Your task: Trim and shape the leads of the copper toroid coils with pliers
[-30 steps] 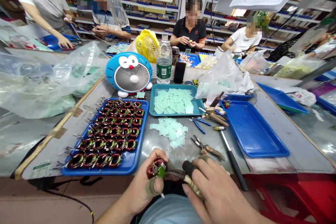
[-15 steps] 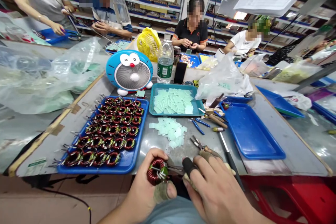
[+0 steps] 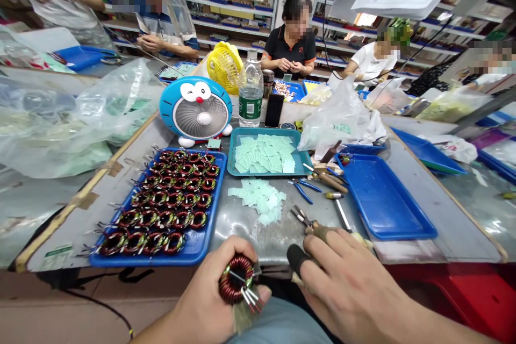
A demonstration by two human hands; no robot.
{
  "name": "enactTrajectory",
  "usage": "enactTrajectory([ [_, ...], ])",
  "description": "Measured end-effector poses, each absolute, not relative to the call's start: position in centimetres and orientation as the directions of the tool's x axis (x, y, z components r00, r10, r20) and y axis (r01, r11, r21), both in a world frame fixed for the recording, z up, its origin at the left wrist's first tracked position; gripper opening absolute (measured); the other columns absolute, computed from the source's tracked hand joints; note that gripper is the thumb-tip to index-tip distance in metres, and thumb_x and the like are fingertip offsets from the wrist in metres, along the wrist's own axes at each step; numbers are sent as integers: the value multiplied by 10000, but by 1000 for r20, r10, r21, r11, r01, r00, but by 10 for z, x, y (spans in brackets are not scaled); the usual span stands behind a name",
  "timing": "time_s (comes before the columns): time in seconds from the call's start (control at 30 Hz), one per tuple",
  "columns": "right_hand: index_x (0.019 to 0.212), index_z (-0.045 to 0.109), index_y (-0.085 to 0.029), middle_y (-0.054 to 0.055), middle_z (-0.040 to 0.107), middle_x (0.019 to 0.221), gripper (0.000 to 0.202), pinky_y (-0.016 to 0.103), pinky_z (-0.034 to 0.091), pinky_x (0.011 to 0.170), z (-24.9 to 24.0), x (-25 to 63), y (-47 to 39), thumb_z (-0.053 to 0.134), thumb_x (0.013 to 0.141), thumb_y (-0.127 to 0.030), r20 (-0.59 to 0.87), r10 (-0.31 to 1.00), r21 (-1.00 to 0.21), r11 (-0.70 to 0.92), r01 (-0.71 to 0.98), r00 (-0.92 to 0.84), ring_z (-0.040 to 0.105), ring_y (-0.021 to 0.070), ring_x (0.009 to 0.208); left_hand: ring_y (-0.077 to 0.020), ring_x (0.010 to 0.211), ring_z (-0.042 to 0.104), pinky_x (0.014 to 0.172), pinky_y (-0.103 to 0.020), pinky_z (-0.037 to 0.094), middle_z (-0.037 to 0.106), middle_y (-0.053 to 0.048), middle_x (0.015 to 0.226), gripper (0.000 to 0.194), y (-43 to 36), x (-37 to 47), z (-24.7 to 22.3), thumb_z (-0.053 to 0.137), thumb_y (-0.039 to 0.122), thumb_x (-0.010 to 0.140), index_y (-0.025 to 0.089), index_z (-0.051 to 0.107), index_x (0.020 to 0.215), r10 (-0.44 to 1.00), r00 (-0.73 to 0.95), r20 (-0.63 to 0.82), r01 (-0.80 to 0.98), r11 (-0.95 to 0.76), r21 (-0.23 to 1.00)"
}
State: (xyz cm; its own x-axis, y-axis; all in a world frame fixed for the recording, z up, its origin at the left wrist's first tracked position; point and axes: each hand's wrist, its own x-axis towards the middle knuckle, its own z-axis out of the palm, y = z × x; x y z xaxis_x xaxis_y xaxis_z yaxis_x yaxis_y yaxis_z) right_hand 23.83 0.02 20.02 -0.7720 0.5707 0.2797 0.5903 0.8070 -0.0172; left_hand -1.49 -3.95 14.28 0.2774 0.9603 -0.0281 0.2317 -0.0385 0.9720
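My left hand point(image 3: 201, 293) grips a ring coil point(image 3: 233, 287) wound with dark red copper wire, above my lap at the table edge. Silvery wire leads stick out of the coil toward the lower right, and a thin strip crosses its hole. My right hand point(image 3: 346, 279), with a black finger cover, is apart from the coil on the right. Its fingers are curled; what they hold is hidden. Just beyond them lie pliers point(image 3: 301, 217), their handles partly covered by the hand, and a hammer point(image 3: 341, 209).
A blue tray point(image 3: 205, 236) of similar coils stands left. Pale green sheets point(image 3: 260, 199) lie mid-table, with more in a teal tray point(image 3: 304, 164). Blue-handled cutters point(image 3: 306, 191) and another blue tray point(image 3: 391, 199) are right. Behind are a fan point(image 3: 197, 110) and a bottle point(image 3: 250, 94). People work beyond.
My right hand has moved away from the coil, and the thin tool tip beside it no longer shows. The coil has turned in my left hand, its leads now pointing lower right.
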Motion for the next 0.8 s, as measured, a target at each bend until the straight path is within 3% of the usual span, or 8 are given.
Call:
enactTrajectory([
  [0.17,832,557,-226,68,634,1009,105,421,360,893,199,235,4,607,918,-192,266,569,0,807,590,-778,507,264,898,-122,643,457,592,-224,407,519,55,767,341,-33,-17,146,773,313,817,251,502,1014,951,310,-21,262,-64,963],
  [0.4,824,534,-249,28,635,922,160,399,328,689,221,246,10,688,865,-254,184,490,111,851,514,-852,480,235,740,-123,629,464,574,-223,400,531,59,761,285,-31,-12,155,730,351,861,262,497,1000,936,349,49,381,-189,905],
  [0.57,811,557,-250,24,616,833,124,401,361,686,251,250,10,670,852,-218,130,433,170,877,450,-892,501,237,736,-128,672,491,623,-236,392,547,42,777,200,-31,-21,172,704,296,877,252,510,906,907,409,97,421,-283,862],
  [0.67,828,573,-235,43,639,925,107,393,387,761,236,242,9,588,928,-200,272,534,43,824,564,-801,527,237,814,-131,704,495,628,-233,395,566,25,842,312,-30,-26,163,763,393,861,260,515,997,943,333,-6,256,-85,963],
  [0.8,906,617,-207,85,647,1021,95,382,372,806,198,224,7,540,961,-198,401,634,-124,753,646,-661,524,245,873,-163,824,553,748,-257,428,595,9,891,628,-27,-22,139,790,684,757,287,471,1125,973,227,-34,-221,85,972],
])
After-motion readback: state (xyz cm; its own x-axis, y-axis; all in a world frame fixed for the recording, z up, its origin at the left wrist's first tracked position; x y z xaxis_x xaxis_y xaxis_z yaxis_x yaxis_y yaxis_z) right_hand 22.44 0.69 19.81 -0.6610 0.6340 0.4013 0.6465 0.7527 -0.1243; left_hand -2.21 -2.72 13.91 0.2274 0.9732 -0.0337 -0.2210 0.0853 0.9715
